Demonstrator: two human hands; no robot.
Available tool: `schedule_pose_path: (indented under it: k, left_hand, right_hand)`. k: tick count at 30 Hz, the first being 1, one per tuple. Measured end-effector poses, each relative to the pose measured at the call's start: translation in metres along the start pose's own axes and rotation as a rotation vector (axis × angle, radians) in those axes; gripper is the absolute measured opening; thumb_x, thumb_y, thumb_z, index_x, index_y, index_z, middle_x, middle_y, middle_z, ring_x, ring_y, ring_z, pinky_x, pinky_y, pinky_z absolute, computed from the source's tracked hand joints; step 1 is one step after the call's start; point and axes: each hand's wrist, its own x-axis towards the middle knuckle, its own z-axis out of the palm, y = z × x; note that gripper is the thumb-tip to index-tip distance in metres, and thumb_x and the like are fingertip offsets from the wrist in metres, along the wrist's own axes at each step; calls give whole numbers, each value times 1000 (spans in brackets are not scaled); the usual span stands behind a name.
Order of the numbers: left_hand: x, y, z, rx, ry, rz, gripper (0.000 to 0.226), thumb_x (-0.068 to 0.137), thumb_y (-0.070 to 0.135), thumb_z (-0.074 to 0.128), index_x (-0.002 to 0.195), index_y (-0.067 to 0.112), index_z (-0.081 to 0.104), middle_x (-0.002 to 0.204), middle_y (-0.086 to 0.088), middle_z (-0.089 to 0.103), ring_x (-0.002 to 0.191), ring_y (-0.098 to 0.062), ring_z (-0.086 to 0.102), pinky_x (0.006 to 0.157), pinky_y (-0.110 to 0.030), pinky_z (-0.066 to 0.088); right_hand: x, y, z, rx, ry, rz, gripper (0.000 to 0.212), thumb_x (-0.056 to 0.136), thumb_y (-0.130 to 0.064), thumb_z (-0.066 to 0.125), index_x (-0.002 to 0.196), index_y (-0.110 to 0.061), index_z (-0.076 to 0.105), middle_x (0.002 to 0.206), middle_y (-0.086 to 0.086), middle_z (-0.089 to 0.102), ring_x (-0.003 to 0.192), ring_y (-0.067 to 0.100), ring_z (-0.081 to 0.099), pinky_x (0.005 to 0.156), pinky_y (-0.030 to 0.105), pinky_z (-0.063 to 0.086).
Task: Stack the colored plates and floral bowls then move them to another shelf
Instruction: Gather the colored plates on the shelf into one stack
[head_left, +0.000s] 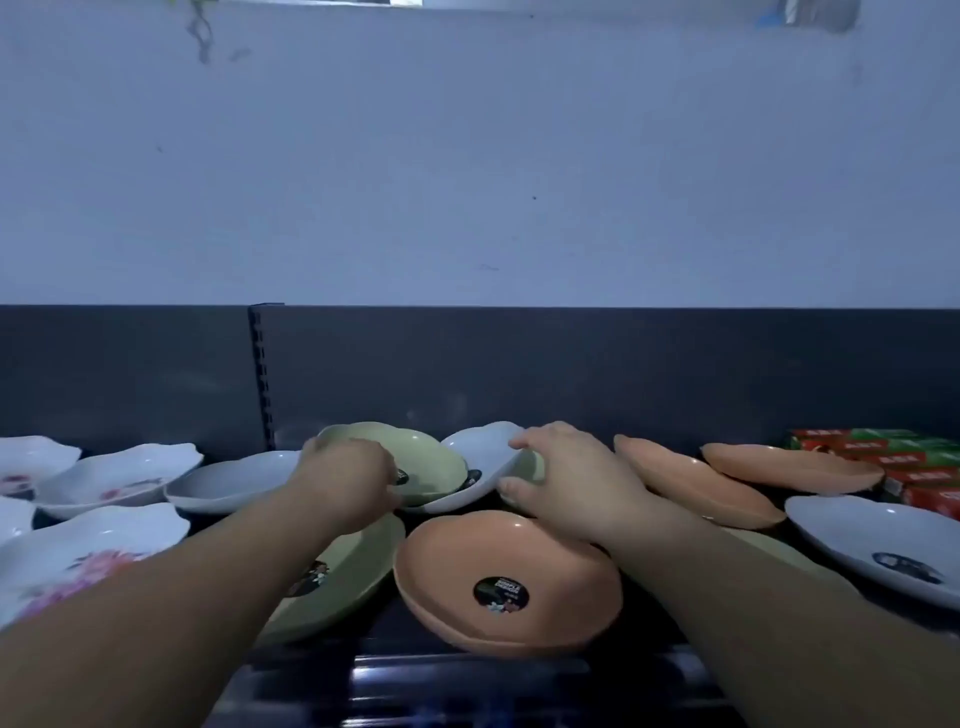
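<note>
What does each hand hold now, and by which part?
The right hand grips the middle white plate at its right rim, fingers curled over the edge. The left hand appears to hold the rear green plate at its left rim.

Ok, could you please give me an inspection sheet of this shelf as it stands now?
Surface: dark shelf, crowded with dishes, several overlapping.
Job's things: back green plate overlaps a tilted white plate; front orange plate and front green plate carry stickers; two more orange plates and a right white plate lie to the right; floral bowls at left.
Clutter: red and green boxes at far right.
Hands: left hand grips the back green plate's rim; right hand grips the tilted white plate's rim.
Cables: nothing seen.
Surroundings: dark back panel, pale wall above.
</note>
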Motion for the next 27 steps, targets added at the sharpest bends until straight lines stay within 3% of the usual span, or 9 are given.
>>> schedule_pose_path:
  k: [6,9,12,15,19,21,22,25,27]
  left_hand:
    - [12,-10,19,-48,-11,80,20,87,23,50,88,23,70,87,3,69,79,-19,61,56,-24,34]
    - [16,-14,24,-100,2,76,23,87,16,53,98,26,70,98,3,69,89,-21,64,62,-23,41]
    - [14,-15,23,-153,58,93,29,82,8,50,96,25,70,93,1,69,84,-22,62,57,-23,37]
    - [10,-17,18,-258,135,82,34,80,5,50,98,29,67,95,1,66,87,-22,60,64,-27,41]
    - [2,-21,13,-369,250,91,23,79,2,54,80,23,64,81,2,58,72,-18,51,61,-28,41]
    - [-5,-21,9,-421,321,115,19,85,5,54,87,20,66,83,1,55,71,-18,48,61,-28,36]
    - [-10,-21,6,-455,371,130,18,88,8,54,92,19,67,87,1,57,73,-19,49,63,-29,37]
    - [-24,-20,-1,-533,499,203,15,92,13,55,97,15,69,97,-2,63,85,-25,59,73,-32,46]
    - [-34,-19,-4,-556,538,251,14,90,11,58,96,12,71,99,-4,64,87,-26,62,74,-32,48]
  right_hand:
    - [5,-14,8,11,-20,34,47,88,-52,57,133,-40,50,140,-13,46,123,10,49,81,28,38]
    - [4,-17,8,-4,-17,53,46,88,-53,56,132,-40,51,140,-14,46,124,9,48,84,28,39]
    - [2,-19,9,-16,-24,60,45,89,-52,56,132,-39,52,140,-13,47,124,9,49,89,30,41]
    - [0,-23,12,22,-18,58,44,89,-50,57,131,-38,53,138,-12,49,122,10,49,88,28,40]
    - [7,-34,14,348,52,123,51,88,-47,62,136,-33,50,139,-7,51,122,11,50,89,22,35]
    - [14,-42,15,563,76,201,59,87,-47,64,141,-31,46,140,-2,51,124,14,52,95,24,38]
    - [16,-46,15,699,72,239,63,86,-46,65,143,-30,43,139,0,52,119,16,57,95,27,45]
    - [20,-57,15,1164,-6,324,67,91,-31,66,149,-31,33,127,6,56,88,21,70,74,28,58]
    - [20,-61,13,1323,-28,350,69,95,-18,62,152,-32,26,136,9,52,82,25,73,72,28,60]
